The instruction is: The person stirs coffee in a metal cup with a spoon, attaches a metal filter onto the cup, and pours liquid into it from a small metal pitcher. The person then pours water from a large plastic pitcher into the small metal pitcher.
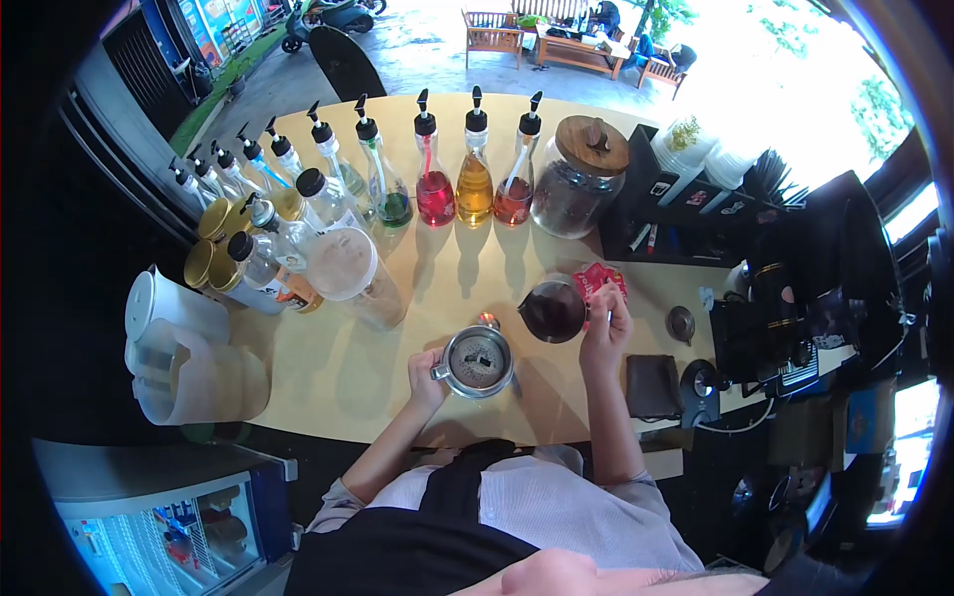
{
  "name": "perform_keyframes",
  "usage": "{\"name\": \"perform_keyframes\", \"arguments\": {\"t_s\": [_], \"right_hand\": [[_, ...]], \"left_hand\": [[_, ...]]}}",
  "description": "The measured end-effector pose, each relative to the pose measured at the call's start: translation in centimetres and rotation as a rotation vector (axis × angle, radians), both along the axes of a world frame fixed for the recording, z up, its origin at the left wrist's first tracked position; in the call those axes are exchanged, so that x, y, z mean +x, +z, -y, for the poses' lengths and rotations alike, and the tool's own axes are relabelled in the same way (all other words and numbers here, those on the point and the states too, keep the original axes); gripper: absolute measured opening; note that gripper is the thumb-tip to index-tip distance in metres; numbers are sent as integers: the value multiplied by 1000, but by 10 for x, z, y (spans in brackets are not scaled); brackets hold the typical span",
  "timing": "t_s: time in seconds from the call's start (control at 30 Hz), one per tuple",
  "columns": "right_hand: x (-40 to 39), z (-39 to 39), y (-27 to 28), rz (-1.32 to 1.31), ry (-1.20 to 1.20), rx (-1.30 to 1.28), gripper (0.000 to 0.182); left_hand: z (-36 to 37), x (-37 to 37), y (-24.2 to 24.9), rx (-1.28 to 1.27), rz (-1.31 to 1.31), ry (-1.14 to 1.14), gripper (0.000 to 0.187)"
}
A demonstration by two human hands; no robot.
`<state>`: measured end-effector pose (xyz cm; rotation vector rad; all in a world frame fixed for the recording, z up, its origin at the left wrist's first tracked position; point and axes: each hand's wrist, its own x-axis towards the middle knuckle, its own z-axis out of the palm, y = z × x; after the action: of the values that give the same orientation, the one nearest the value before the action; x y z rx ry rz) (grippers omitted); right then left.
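A person's left hand (427, 374) grips the round steel strainer cup (478, 362) by its handle — steadying it — while the right hand (606, 320) pinches a red sachet (599, 281) over the dark glass pitcher (554, 310).

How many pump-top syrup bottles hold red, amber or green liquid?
4, side by side at the counter's far edge: green, red, amber, reddish-brown. Clear or blue ones stand further left.

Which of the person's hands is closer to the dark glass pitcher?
Right. The right hand is beside the dark glass pitcher, holding a red packet; the left hand grips the metal cup, farther away.
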<state>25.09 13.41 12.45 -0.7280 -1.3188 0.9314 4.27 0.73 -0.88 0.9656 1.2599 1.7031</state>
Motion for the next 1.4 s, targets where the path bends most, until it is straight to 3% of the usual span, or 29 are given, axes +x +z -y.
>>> {"name": "perform_keyframes", "arguments": {"t_s": [0.07,0.2,0.27,0.53,0.67,0.87,1.2,1.27,1.4], "right_hand": [[-4,0,17,-18,41,77,30],[-4,-3,24,-26,155,78,30],[-5,-3,23,-23,165,40,31],[-5,-6,7,-23,260,-143,28],[-8,-10,5,-86,260,-233,28],[-9,-11,6,53,336,-200,31],[-16,-22,7,19,392,-224,30],[-15,-23,8,-18,379,-277,30],[-18,-29,10,-35,375,-261,29]], "left_hand": [[0,0,2,-25,-129,37,54],[-4,6,4,24,-18,43,54],[-6,12,9,70,133,111,36],[-4,10,15,91,70,86,36],[-4,4,-8,44,14,72,43],[-4,5,-10,36,88,68,44],[-3,4,-5,78,85,57,36],[-4,3,-8,56,49,36,46],[-1,5,5,1,-37,67,48]]}}
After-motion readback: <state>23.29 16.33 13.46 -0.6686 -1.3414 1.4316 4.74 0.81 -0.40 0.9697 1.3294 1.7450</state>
